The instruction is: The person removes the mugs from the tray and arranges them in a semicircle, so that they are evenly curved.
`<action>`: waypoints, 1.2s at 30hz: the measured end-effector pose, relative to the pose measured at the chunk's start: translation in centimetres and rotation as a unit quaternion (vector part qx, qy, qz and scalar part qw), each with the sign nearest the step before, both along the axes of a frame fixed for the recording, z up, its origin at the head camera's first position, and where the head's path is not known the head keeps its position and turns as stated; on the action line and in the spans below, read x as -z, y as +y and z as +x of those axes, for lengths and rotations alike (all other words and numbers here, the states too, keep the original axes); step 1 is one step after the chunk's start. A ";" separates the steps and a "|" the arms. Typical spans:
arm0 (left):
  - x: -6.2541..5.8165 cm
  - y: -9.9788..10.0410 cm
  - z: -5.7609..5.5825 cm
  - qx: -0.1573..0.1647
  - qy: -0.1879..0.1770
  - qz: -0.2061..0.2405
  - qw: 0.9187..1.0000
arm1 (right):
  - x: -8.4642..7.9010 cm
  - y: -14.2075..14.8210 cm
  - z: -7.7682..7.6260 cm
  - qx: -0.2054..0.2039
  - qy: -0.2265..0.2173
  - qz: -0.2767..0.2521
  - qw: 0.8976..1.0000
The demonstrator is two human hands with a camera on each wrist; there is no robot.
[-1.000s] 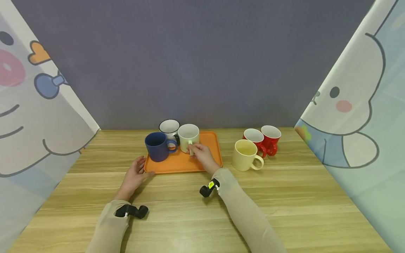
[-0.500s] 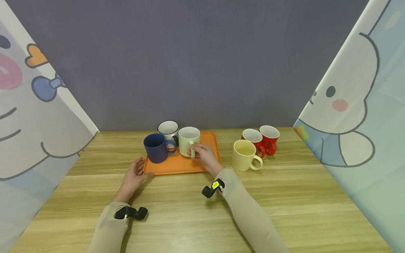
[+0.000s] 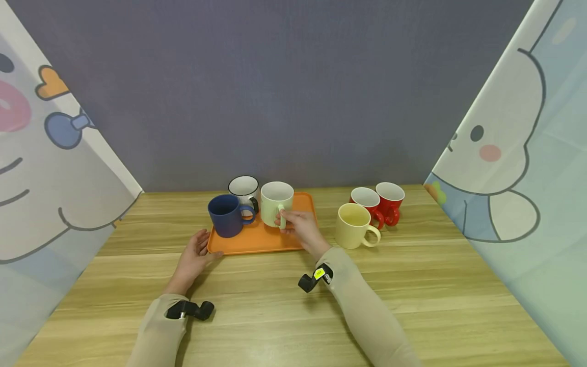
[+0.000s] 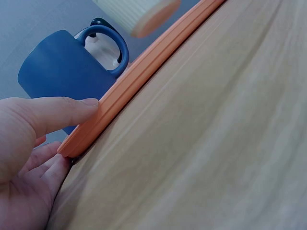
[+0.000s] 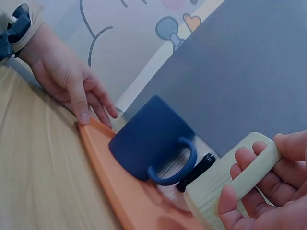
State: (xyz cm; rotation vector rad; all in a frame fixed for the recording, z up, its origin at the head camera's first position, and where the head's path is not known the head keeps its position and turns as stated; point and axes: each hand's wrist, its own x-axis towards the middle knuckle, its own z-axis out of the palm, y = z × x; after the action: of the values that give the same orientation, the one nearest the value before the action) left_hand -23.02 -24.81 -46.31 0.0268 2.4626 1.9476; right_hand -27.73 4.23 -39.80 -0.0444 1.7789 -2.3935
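My right hand (image 3: 304, 230) grips the handle of a pale green mug (image 3: 274, 204), fingers through the loop. In the left wrist view, the base of this ribbed mug (image 4: 144, 17) hangs just above the orange tray (image 3: 257, 243). At the tray's front left corner is my left hand (image 3: 192, 260), thumb on the front rim and fingers round the left side, holding it. Near that corner a dark blue mug (image 3: 224, 216) stands on the tray, handle to the right. Behind it is a white mug (image 3: 244, 187) with a black rim and handle, partly hidden.
Right of the tray stands a yellow mug (image 3: 350, 229) with its handle to the right. Two red mugs (image 3: 365, 198) with white insides are behind it. A grey panel (image 3: 293, 102) closes off the back of the wooden table (image 3: 257, 316).
My right hand has lifted the pale green mug slightly off the tray and moved it a little to the right. The left hand stays at the tray's corner.
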 end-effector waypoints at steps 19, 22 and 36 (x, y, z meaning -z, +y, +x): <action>0.3 0.1 -0.1 0.006 0.001 0.003 1.000 | -4.8 6.0 0.9 0.027 0.088 0.019 0.996; 0.3 0.1 -0.1 0.005 0.000 0.000 1.000 | -5.3 7.4 0.8 0.033 0.100 0.007 0.994; 0.5 -0.3 -0.1 0.004 -0.001 -0.013 1.000 | -7.4 13.0 1.1 0.064 0.124 0.009 0.990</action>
State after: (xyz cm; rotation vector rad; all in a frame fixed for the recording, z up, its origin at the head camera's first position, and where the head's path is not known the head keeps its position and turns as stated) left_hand -23.12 -25.11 -46.80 0.0339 2.4827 1.9122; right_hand -26.61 17.21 -32.40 -0.2421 1.9651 -2.5563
